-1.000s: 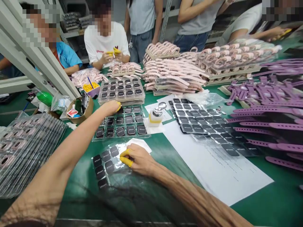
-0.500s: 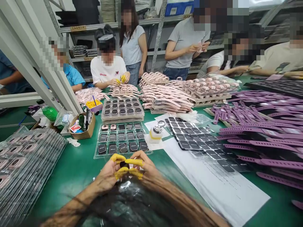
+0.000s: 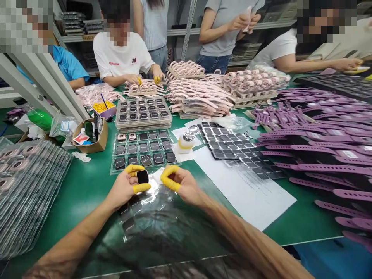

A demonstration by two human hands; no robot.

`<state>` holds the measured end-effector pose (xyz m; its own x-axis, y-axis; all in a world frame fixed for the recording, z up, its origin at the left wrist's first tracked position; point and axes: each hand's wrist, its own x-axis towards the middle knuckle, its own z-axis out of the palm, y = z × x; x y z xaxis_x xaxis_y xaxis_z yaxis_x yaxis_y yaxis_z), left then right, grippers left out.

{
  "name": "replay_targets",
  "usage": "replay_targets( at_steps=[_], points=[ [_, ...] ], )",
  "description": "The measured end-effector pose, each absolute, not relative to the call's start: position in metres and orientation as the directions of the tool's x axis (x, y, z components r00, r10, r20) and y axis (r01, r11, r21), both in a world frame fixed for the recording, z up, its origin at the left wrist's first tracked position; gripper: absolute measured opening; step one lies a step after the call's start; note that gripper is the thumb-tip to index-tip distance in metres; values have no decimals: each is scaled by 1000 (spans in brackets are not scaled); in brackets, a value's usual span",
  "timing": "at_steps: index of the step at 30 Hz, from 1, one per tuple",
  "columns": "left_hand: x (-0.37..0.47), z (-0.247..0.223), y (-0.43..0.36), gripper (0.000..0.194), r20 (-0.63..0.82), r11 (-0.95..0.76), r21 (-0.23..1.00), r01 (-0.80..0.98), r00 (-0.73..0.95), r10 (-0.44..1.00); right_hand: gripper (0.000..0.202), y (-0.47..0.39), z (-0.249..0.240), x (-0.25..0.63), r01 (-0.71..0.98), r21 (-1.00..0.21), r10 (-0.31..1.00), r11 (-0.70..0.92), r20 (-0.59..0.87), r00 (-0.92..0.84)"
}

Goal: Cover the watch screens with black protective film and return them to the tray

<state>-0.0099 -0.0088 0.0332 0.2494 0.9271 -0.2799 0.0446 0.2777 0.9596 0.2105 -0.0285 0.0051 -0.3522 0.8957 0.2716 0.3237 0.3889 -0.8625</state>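
Observation:
My left hand (image 3: 123, 186), with yellow finger cots on its fingertips, grips a small square watch case (image 3: 142, 177) by its edges, its dark face toward me. To its right, my right hand (image 3: 181, 183) pinches a white piece of cloth or tissue (image 3: 157, 176) between finger and thumb, also in yellow cots. Below both hands lies a clear plastic sheet (image 3: 158, 211) bearing several dark square stickers. Just beyond them sits a clear tray (image 3: 112, 164) of square watch pieces, most with dark labelled faces.
A pump bottle (image 3: 185, 144) stands right of the tray. Stacked trays (image 3: 31, 186) rise at left, near a small cardboard box (image 3: 99, 144). Sheets of black stickers (image 3: 232, 145), white paper (image 3: 247, 197) and purple watch straps (image 3: 322, 168) spread rightward. Several people work across the table.
My hands have moved apart; before, they were together around the watch case. The watch case now shows in my left hand, and the white piece in my right. The view has tilted down.

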Motion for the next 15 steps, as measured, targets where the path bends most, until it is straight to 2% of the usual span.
replay_targets(
  at_steps=[2, 4, 7, 10, 12, 15],
  points=[
    [-12, 31, -7, 69, -291, 293, 956, 24, 207, 934, 7, -32, 8, 213, 402, -819, 851, 410, 185, -493],
    [-13, 27, -5, 71, -284, 286, 958, 16, 190, 940, 15, -33, 10, 214, 486, -753, 831, 442, 141, -538],
    [-12, 21, -5, 72, -275, 277, 961, 9, 170, 947, 22, -29, 9, 221, 680, -611, 910, 405, 195, -366],
    [-13, 17, -5, 71, -287, 289, 957, 18, 179, 941, 9, -20, 4, 236, 843, -449, 947, 297, 254, -198],
    [-13, 16, -5, 69, -288, 289, 957, 24, 206, 935, 10, -13, 2, 243, 835, -434, 927, 339, 306, -217],
    [-13, 19, -6, 64, -293, 291, 956, 46, 244, 924, 13, -7, 5, 239, 712, -505, 859, 487, 424, -287]
  ],
)
